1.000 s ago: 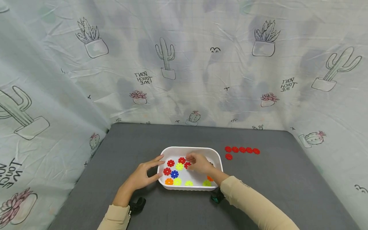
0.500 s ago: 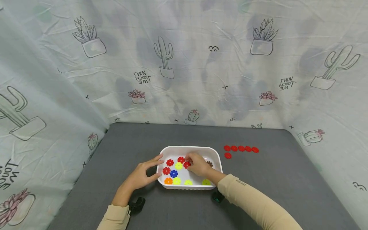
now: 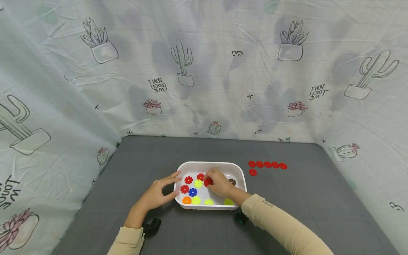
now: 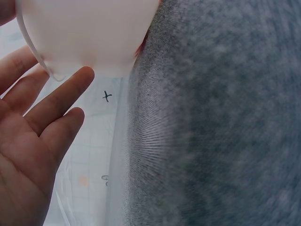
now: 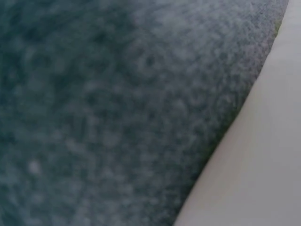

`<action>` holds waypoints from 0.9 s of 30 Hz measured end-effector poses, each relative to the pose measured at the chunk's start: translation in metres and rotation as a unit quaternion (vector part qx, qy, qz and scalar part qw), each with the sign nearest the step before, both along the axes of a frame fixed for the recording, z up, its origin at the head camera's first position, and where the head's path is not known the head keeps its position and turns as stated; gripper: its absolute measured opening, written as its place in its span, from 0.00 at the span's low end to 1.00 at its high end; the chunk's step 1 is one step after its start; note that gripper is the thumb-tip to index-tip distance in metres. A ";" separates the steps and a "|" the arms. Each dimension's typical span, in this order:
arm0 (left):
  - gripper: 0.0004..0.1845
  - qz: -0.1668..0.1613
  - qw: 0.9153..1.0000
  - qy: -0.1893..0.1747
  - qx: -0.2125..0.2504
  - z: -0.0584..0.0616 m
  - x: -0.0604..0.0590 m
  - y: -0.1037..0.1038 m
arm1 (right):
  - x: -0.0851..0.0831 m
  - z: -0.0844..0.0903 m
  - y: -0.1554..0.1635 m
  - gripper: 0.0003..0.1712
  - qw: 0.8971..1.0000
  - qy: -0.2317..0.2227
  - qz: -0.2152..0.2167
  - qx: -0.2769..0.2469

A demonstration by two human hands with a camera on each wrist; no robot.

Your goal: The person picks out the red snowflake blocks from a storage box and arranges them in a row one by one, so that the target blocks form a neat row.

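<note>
A white plastic tray [image 3: 210, 208] holds notched plastic discs, the snowflake building kind. My right hand [image 3: 220, 183] reaches inside it and pinches a red snowflake disc [image 3: 208, 182] between thumb and fingertips. Left of that lie more red discs, a yellow disc [image 3: 198, 183] and a blue disc [image 3: 192, 192]. At the tray's left end, my left hand [image 3: 156, 194] touches the rim with thumb and fingers spread and nearly straight. The left wrist view has the left hand's fingers [image 4: 61, 101] extended by the tray wall [image 4: 89, 33]. The right wrist view misses the right hand.
On the grey table [image 3: 204, 233], right of the tray, several red discs [image 3: 267, 164] form a row, with one red disc [image 3: 253, 172] below its left end. An orange disc [image 3: 186, 200] and a brown disc [image 3: 232, 181] lie in the tray. A cactus-print curtain [image 3: 204, 71] surrounds the table.
The right hand's fingers have closed in on the red disc, which now shows tilted at the fingertips. The brown disc has come into view beside the wrist. The left hand stays at the rim.
</note>
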State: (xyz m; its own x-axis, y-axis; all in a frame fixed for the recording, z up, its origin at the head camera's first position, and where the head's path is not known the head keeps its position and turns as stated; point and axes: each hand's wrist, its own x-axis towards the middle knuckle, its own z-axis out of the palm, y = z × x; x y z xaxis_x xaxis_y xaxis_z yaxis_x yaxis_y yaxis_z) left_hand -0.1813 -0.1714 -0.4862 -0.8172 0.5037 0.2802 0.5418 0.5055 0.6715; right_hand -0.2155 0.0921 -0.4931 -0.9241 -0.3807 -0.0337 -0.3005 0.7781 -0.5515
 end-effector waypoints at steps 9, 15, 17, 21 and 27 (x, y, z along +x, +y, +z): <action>0.25 -0.005 1.000 0.002 0.000 0.000 0.000 -0.001 | 0.001 0.006 0.002 0.17 0.999 0.022 0.027 0.013; 0.25 0.002 1.000 -0.005 0.000 0.000 0.000 0.000 | -0.001 0.009 0.007 0.19 0.998 0.009 0.021 -0.051; 0.25 0.004 1.000 -0.002 -0.003 0.000 0.000 0.000 | -0.002 0.010 0.010 0.19 0.997 -0.006 0.008 -0.081; 0.25 0.003 1.000 0.007 -0.005 0.000 0.000 0.000 | -0.002 0.013 0.015 0.20 0.990 -0.028 -0.019 -0.137; 0.25 0.002 1.000 0.002 -0.001 0.001 0.001 -0.001 | 0.000 0.021 0.019 0.20 0.976 -0.058 -0.054 -0.203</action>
State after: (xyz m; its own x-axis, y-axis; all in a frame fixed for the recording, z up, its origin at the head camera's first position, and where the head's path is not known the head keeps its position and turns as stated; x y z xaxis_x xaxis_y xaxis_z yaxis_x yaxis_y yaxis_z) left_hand -0.1805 -0.1719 -0.4848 -0.8184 0.5010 0.2815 0.5419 0.5098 0.6681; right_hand -0.2152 0.1108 -0.4726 -0.9585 -0.2851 -0.0064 -0.1468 0.5124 -0.8461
